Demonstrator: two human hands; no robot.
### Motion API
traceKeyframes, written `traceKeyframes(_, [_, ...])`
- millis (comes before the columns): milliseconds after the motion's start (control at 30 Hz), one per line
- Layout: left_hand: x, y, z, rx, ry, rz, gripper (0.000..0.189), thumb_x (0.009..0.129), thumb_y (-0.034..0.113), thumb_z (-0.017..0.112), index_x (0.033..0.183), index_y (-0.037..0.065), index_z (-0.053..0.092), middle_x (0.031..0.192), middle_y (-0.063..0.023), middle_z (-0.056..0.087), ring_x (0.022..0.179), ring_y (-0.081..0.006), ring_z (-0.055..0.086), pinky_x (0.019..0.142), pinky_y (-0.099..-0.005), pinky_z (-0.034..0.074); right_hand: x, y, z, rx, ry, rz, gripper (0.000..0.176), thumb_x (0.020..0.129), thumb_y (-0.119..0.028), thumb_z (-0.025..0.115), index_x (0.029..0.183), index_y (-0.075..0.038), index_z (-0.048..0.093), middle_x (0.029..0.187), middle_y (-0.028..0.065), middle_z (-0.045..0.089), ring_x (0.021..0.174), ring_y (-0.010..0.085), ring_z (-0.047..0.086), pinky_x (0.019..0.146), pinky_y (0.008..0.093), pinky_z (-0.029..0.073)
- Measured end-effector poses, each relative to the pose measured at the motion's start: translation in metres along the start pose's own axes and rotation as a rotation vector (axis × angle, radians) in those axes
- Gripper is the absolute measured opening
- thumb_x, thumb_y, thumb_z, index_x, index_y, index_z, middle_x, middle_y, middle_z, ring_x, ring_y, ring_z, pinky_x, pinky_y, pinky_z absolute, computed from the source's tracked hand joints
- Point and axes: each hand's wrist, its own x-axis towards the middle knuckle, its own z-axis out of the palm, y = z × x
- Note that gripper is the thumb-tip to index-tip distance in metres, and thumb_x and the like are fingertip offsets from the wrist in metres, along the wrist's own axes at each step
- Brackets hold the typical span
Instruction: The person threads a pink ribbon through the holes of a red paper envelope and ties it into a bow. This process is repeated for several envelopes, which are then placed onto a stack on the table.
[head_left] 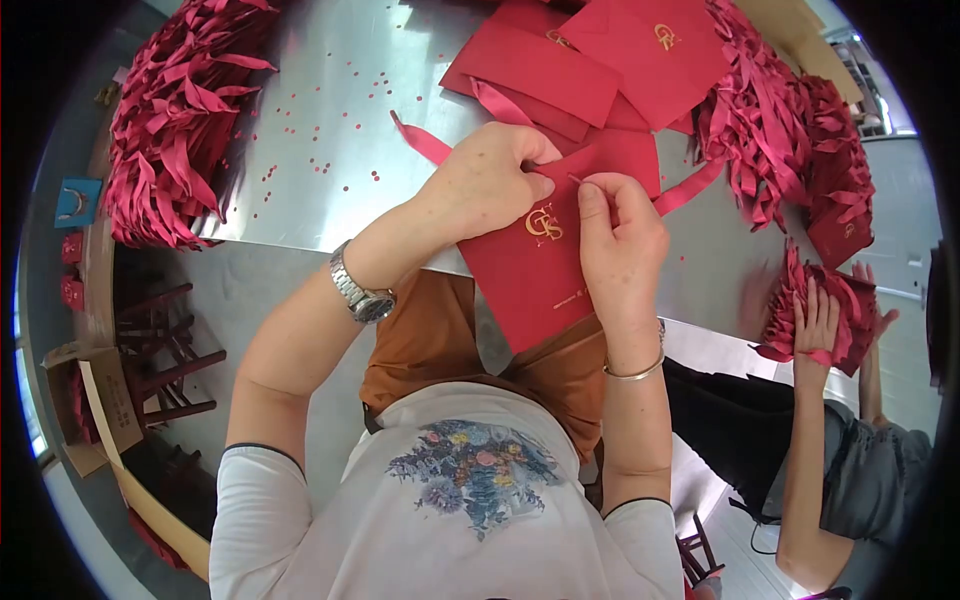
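A red bag point(530, 280) with a gold logo hangs over the table's near edge, above my lap. My left hand point(490, 180), with a metal watch on its wrist, is closed at the bag's upper left edge, thumb and fingers pinched on pink ribbon. My right hand point(622, 225), with a bangle, pinches at the bag's upper right part beside a small ribbon end. Loose ribbon point(420, 140) sticks out beyond my left hand, and another ribbon length point(690, 188) stretches out to the right.
More red bags point(660, 50) lie flat at the table's far side. Heaps of ribboned bags stand at the left point(180, 120) and right point(765, 130). Small red dots are scattered on the metal table point(300, 215). A co-worker's hands point(818, 325) touch a bag bundle at the right.
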Motion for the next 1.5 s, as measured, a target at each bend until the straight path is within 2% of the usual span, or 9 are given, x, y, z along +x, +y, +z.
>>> traceKeyframes(400, [-0.005, -0.016, 0.004, 0.029, 0.003, 0.043, 0.025, 0.080, 0.010, 0.061, 0.102, 0.001, 0.067, 0.094, -0.0190, 0.068, 0.087, -0.0345, 0.065, 0.077, -0.0409, 0.050, 0.003, -0.005, 0.007, -0.107, 0.013, -0.011, 0.008, 0.084, -0.014, 0.069, 0.083, -0.006, 0.066, 0.075, 0.0096, 0.066, 0.064, 0.0274, 0.063, 0.059, 0.0364, 0.050])
traceKeyframes(467, [-0.007, -0.016, 0.007, 0.072, 0.055, 0.075, 0.024, 0.084, 0.000, 0.060, 0.108, -0.003, 0.064, 0.097, -0.0116, 0.068, 0.089, -0.0192, 0.064, 0.081, -0.0299, 0.050, 0.005, -0.005, 0.009, -0.249, 0.051, -0.216, 0.010, 0.084, -0.016, 0.068, 0.081, -0.007, 0.064, 0.073, 0.0094, 0.065, 0.063, 0.0286, 0.064, 0.057, 0.0379, 0.051])
traceKeyframes(800, [-0.009, -0.014, 0.008, 0.135, 0.030, 0.135, 0.028, 0.082, 0.000, 0.062, 0.110, -0.001, 0.064, 0.099, -0.0143, 0.070, 0.088, -0.0217, 0.068, 0.079, -0.0307, 0.052, 0.021, -0.033, 0.004, -0.663, -0.122, -0.360, 0.022, 0.082, -0.016, 0.065, 0.070, -0.007, 0.049, 0.065, 0.0106, 0.060, 0.056, 0.0300, 0.062, 0.046, 0.0394, 0.048])
traceKeyframes(867, [-0.004, -0.018, 0.007, 0.007, 0.114, 0.231, 0.025, 0.079, 0.007, 0.057, 0.101, 0.002, 0.067, 0.092, -0.0200, 0.067, 0.087, -0.0380, 0.064, 0.075, -0.0438, 0.051, 0.025, -0.032, 0.001, -0.579, -0.168, -0.283, 0.014, 0.083, -0.014, 0.064, 0.079, -0.005, 0.054, 0.068, 0.0134, 0.062, 0.060, 0.0327, 0.064, 0.051, 0.0415, 0.050])
traceKeyframes(1033, [-0.011, -0.009, 0.001, 0.116, 0.130, 0.253, 0.023, 0.079, 0.005, 0.056, 0.099, 0.000, 0.068, 0.091, -0.0207, 0.067, 0.086, -0.0379, 0.064, 0.075, -0.0434, 0.051, 0.027, -0.026, -0.009, -0.275, -0.244, -0.210, 0.022, 0.084, -0.011, 0.065, 0.102, -0.004, 0.056, 0.076, 0.0165, 0.065, 0.070, 0.0365, 0.065, 0.061, 0.0442, 0.052])
traceKeyframes(1100, [-0.013, -0.005, -0.005, 0.007, 0.030, 0.161, 0.022, 0.082, 0.006, 0.056, 0.099, 0.000, 0.068, 0.092, -0.0221, 0.067, 0.086, -0.0347, 0.065, 0.074, -0.0392, 0.051, 0.024, -0.021, -0.011, -0.175, -0.283, -0.254, 0.029, 0.083, -0.011, 0.067, 0.109, -0.005, 0.055, 0.079, 0.0170, 0.066, 0.073, 0.0372, 0.065, 0.064, 0.0448, 0.051])
traceKeyframes(1200, [-0.003, -0.008, -0.016, -0.159, -0.101, 0.085, 0.021, 0.091, 0.005, 0.054, 0.105, -0.002, 0.069, 0.091, -0.0048, 0.070, 0.084, -0.0090, 0.062, 0.077, -0.0252, 0.049, 0.015, -0.021, -0.013, -0.161, -0.289, -0.179, 0.034, 0.081, -0.012, 0.071, 0.109, -0.006, 0.054, 0.079, 0.0149, 0.066, 0.073, 0.0347, 0.065, 0.064, 0.0429, 0.052])
traceKeyframes(1367, [0.011, 0.018, -0.034, 0.019, -0.337, -0.010, 0.023, 0.089, 0.004, 0.055, 0.106, 0.001, 0.070, 0.091, -0.0059, 0.072, 0.087, -0.0117, 0.064, 0.080, -0.0260, 0.050, 0.006, -0.017, -0.013, -0.019, -0.168, -0.181, 0.036, 0.076, -0.008, 0.076, 0.104, -0.006, 0.053, 0.077, 0.0111, 0.066, 0.069, 0.0293, 0.066, 0.062, 0.0378, 0.052])
traceKeyframes(1500, [0.018, 0.014, -0.027, 0.152, -0.381, 0.277, 0.019, 0.083, 0.003, 0.060, 0.099, 0.001, 0.070, 0.091, -0.0109, 0.072, 0.085, -0.0191, 0.068, 0.077, -0.0301, 0.052, 0.000, -0.015, -0.015, 0.104, -0.149, -0.071, 0.035, 0.076, -0.007, 0.076, 0.104, -0.006, 0.053, 0.079, 0.0110, 0.067, 0.072, 0.0253, 0.068, 0.063, 0.0345, 0.053])
